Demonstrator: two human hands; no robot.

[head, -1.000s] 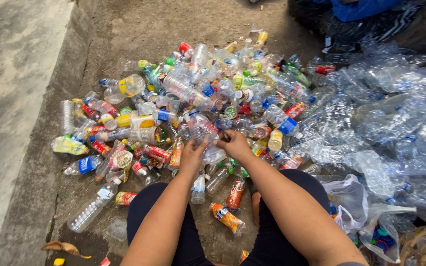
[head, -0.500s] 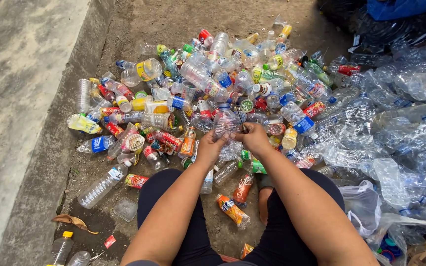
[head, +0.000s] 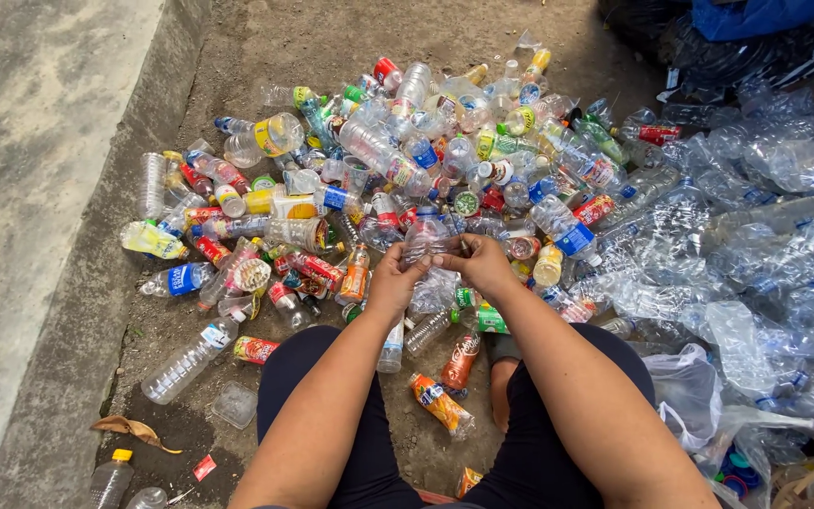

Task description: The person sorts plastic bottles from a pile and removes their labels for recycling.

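Observation:
Both my hands meet in front of me over a heap of plastic bottles. My left hand (head: 396, 280) and my right hand (head: 479, 263) hold one clear plastic bottle (head: 426, 247) between them, fingers pinched on its upper part. The bottle's lower half (head: 435, 290) hangs crumpled below my hands. A pile of mixed bottles (head: 398, 160) with coloured labels and caps spreads just beyond my fingers. Whether a small tool is in my right hand I cannot make out.
A heap of clear, label-free bottles (head: 756, 245) lies at the right. A concrete kerb (head: 40, 236) runs along the left. An orange bottle (head: 440, 403) lies between my knees. A plastic bag (head: 685, 391) with caps sits at the lower right.
My hands have stayed together on the clear bottle. The view has tilted down and the pile now sits lower and more to the centre of the picture.

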